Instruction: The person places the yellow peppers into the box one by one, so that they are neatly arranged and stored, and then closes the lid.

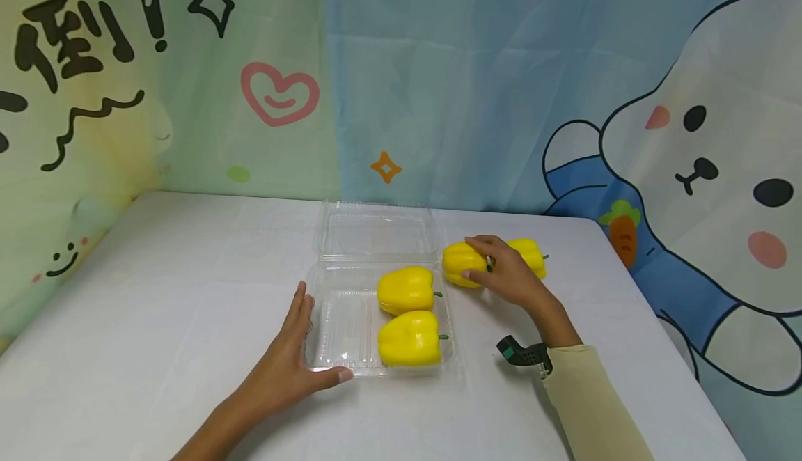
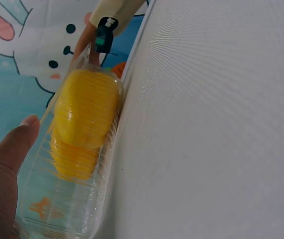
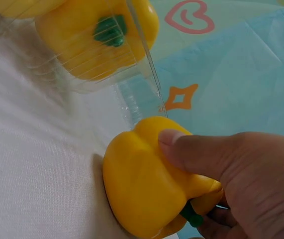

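A clear plastic clamshell container lies with its lid folded back. Two yellow bell peppers, one nearer and one farther, sit side by side in its right half, green stems to the right. My left hand is at the container's front left corner, fingers along the left wall and thumb at the front edge. Just right of the container, my right hand grips another yellow bell pepper, thumb on its side; the fingers behind are partly hidden. The pepper appears low at the table surface.
Behind my right hand another yellow bell pepper lies on the white table. The container's lid stretches toward the back edge. A printed cloth hangs behind the table. A black wrist device sticks out beside my right sleeve.
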`<state>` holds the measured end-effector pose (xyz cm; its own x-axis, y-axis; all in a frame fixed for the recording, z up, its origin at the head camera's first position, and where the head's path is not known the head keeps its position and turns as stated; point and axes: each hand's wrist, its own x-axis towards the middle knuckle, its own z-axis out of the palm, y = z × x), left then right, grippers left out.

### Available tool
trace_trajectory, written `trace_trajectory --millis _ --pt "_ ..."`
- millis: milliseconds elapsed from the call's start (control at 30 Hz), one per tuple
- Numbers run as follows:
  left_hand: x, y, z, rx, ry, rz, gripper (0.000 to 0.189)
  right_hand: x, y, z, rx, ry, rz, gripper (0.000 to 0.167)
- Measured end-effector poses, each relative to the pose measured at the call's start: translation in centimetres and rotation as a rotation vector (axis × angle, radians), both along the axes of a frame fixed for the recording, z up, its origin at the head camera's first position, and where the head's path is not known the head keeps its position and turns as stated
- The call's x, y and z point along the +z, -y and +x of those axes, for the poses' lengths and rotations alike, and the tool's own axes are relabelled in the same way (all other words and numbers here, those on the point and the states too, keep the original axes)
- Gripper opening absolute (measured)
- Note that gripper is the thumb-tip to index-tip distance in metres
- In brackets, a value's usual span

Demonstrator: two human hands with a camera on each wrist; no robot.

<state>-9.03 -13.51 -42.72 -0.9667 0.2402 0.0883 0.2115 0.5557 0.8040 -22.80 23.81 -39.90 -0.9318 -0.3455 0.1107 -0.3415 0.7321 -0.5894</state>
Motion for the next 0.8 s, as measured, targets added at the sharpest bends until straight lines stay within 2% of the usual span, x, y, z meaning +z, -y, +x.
trace_trajectory --millis 333,800 --pt "-0.08 0.1 -0.1 0.004 0.011 0.009 0.133 0.34 0.21 0.22 0.012 0.01 0.015 0.066" --pt "-0.02 0.01 -0.07 0.004 0.006 0.001 0.131 0.12 0.28 0.26 0.004 -0.025 0.017 0.065"
